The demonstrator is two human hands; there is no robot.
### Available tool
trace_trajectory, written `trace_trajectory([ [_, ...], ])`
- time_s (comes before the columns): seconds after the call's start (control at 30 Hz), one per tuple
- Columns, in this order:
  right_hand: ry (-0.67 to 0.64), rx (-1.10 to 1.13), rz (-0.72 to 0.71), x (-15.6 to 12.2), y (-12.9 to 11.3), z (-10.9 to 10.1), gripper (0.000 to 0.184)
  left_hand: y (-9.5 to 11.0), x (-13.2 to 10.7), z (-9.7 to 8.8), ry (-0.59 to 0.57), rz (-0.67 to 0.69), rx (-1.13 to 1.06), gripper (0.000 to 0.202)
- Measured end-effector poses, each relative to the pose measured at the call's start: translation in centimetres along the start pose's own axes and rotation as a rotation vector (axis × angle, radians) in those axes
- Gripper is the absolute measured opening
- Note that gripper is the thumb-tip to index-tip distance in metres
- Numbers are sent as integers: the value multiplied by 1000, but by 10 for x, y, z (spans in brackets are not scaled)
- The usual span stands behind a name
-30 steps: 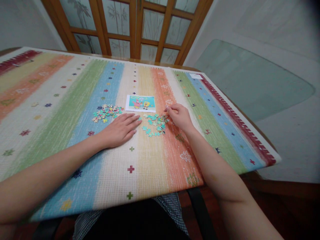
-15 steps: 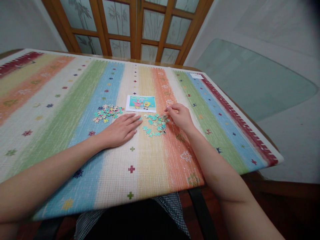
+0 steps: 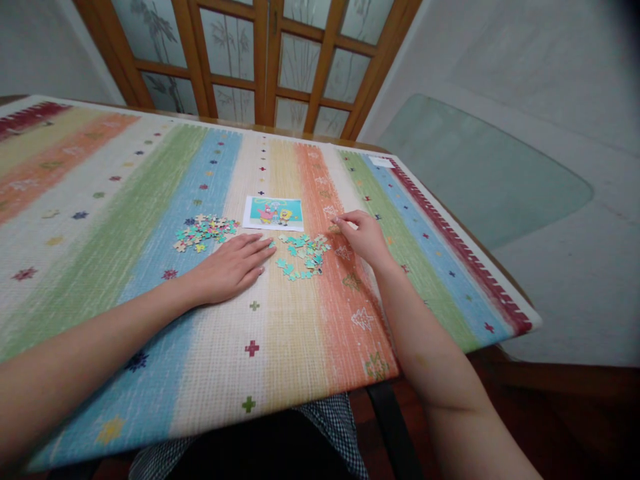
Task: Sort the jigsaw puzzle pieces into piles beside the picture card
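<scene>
My left hand (image 3: 230,267) lies flat on the striped mat (image 3: 150,200), fingers stretched out, tips beside a cluster of teal puzzle pieces (image 3: 303,253). My right hand (image 3: 363,235) rests on the orange stripe at the right edge of that cluster, fingers curled in a pinch; whether they hold a piece is too small to make out. A second pile of mixed-colour puzzle pieces (image 3: 203,230) lies left of my left hand. A small cartoon reference picture (image 3: 274,212) lies flat just beyond both piles.
The mat covers a table whose right edge (image 3: 500,313) and near edge (image 3: 280,400) drop off. A wooden glazed door (image 3: 260,60) stands behind. A glass tabletop (image 3: 480,173) sits to the right. Checked cloth (image 3: 330,427) shows below the table.
Both hands stay where they were on the mat. The view has shifted slightly, so everything sits a little lower and to the left.
</scene>
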State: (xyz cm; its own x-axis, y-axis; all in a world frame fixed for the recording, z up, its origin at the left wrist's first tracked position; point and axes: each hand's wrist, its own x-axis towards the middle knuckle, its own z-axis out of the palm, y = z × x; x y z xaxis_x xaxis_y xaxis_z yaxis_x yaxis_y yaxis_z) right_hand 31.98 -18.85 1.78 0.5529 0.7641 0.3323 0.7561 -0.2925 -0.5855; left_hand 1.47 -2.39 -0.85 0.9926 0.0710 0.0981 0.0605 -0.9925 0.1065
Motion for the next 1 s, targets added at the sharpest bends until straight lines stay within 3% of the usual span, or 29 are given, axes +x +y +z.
trace_trajectory([
  [0.43, -31, -51, -22, 0, 4, 2, 18, 1, -2, 1, 8, -27, -12, 53],
  [0.7, -244, -155, -295, -10, -11, 25, 20, 1, 0, -2, -14, -17, -37, 54],
  [1.0, -275, -257, -328, -10, -15, 34, 23, 1, 1, -1, -3, -12, -26, 55],
])
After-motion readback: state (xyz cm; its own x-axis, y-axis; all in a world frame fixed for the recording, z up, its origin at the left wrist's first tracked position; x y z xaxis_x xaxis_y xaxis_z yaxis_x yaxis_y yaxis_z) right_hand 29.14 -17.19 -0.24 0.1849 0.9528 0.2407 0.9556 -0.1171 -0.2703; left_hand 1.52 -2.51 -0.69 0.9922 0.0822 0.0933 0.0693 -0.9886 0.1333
